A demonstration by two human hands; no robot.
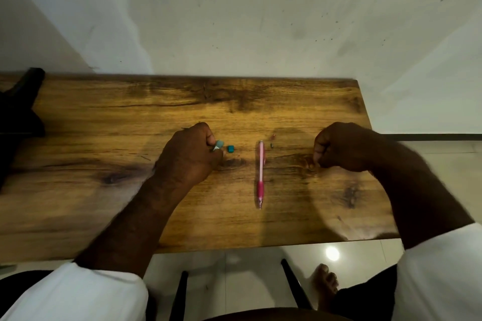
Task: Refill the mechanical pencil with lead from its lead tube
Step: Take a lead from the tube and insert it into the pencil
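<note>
— Place the pencil [260, 172] first.
— Flat on the table [104, 117], between the two hands, touching neither. Lying near to far: tip at the near end, push-button end at the far end.
— And the left hand [190, 159]?
— Curled round the lead tube [220, 144], with one pale end poking out to the right. Just right of that, on the wood, a small teal cap [230, 148], already off.
— The right hand [339, 150]?
— Fisted, resting on the table well right of the pencil. Nothing visible inside, though a thin lead pinched there would be too small to tell.
— Which to send for the pencil?
— Both about level with its far end, the left somewhat closer. Probably the right, leaving the left busy with the tube. Worth noting the tiny bits [272, 144] just right of the far end, perhaps the pencil's own top; unclear.
</note>
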